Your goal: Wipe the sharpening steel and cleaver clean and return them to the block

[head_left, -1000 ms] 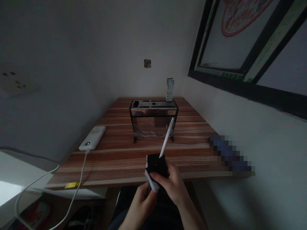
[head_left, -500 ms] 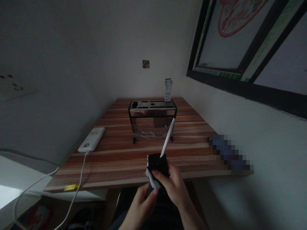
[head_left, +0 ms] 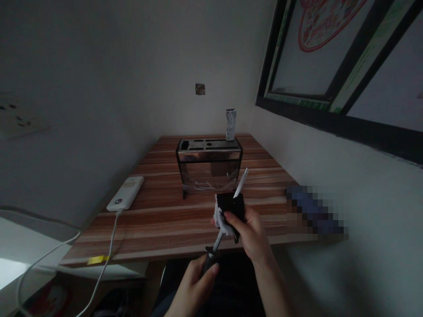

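My left hand is closed around the black handle of a sharpening steel, near the table's front edge. The steel's pale rod slants up and to the right, away from me. In my right hand is a black cloth with a white underside, pinched around the middle of the rod. The rod's tip sticks out past the cloth, and a short stretch shows between the cloth and the handle's guard. The part inside the cloth is hidden.
A knife block with a slotted top and clear front stands mid-table. A crumpled silvery packet is upright at its back right. A white power bank with a cable lies left. A blurred-out item lies at the right edge.
My right hand has slid the cloth up the rod, away from my left hand, uncovering the guard and lower rod. Less of the tip shows now.
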{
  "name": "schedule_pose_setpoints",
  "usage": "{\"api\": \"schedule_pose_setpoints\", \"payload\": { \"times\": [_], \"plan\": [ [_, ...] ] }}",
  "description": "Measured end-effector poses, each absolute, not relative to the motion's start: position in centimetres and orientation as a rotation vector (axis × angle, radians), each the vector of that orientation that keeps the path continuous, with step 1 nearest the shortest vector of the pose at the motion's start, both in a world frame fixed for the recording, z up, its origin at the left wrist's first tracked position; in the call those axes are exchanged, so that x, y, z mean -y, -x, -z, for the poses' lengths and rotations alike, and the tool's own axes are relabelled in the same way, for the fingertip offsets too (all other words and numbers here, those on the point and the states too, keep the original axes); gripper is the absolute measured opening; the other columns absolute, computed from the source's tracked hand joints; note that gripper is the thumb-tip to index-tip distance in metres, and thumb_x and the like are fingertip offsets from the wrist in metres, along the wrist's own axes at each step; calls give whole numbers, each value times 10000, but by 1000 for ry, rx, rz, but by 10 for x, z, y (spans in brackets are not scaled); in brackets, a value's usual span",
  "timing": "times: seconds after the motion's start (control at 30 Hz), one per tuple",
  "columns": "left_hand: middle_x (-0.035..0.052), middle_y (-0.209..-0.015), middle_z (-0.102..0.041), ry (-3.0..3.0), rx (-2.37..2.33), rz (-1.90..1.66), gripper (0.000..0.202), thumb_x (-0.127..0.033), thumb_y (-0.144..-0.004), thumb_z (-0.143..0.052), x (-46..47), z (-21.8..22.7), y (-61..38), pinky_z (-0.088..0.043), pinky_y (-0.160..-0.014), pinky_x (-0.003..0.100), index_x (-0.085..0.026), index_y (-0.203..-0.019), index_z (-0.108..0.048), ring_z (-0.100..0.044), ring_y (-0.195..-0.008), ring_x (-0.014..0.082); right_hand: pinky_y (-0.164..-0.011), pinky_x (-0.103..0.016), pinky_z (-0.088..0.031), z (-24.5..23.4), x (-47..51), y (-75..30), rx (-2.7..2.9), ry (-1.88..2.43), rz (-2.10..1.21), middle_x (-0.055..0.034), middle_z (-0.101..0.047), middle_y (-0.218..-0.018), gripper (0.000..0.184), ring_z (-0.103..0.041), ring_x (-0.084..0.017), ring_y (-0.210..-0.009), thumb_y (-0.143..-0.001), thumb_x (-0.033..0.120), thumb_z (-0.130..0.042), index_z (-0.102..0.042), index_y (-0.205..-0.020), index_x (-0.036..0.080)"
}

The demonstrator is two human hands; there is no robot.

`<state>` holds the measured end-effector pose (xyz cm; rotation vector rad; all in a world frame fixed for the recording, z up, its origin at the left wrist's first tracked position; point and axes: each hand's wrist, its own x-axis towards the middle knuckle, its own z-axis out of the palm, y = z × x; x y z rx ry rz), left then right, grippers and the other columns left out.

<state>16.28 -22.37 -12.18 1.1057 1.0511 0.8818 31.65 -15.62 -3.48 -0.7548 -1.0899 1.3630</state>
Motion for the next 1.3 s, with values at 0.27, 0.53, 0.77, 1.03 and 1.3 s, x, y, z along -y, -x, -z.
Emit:
{"api": "schedule_pose_setpoints", "payload": {
  "times": [0.27, 0.53, 0.77, 1.03, 1.3],
  "plan": [
    [-63, -594, -292, -1241, -1057, -804, 589, -738, -748, -536, 227, 110, -160, -204, -494, 215, -149, -744, -534, -250, -559, 87, -581, -305, -586, 10, 138, -330, 948, 689, -1264, -19, -722, -674, 208, -669, -167, -539, -728, 351, -755, -703, -806, 165],
    [-35, -646, -349, -1285, -1132, -842, 545, -700, -758, -563, 232, 120, -153, -262, -526, 221, -156, -762, -583, -287, -609, 116, -588, -349, -617, -4, 127, -332, 824, 666, -1132, -10, -724, -661, 264, -692, -189, -542, -658, 398, -788, -707, -759, 169],
    [-28, -651, -388, -1396, -1075, -842, 492, -634, -838, -510, 224, 108, -150, -274, -525, 211, -152, -752, -558, -323, -599, 110, -667, -413, -626, -5, 121, -332, 742, 667, -1078, 6, -718, -639, 300, -683, -185, -522, -626, 430, -801, -682, -745, 181],
    [-59, -606, -377, -1324, -982, -901, 476, -605, -817, -571, 175, 93, -159, -207, -425, 185, -132, -862, -581, -296, -481, 60, -686, -355, -593, 6, 118, -318, 963, 700, -1106, -37, -745, -732, 244, -715, -218, -672, -757, 392, -726, -695, -859, 172],
    [-102, -521, -346, -1205, -867, -935, 470, -619, -814, -560, 155, 92, -164, -164, -344, 157, -151, -840, -520, -235, -393, 34, -678, -303, -550, 37, 123, -300, 1232, 953, -1067, -69, -754, -837, 278, -697, -220, -758, -746, 376, -719, -706, -916, 157]
  ]
}}
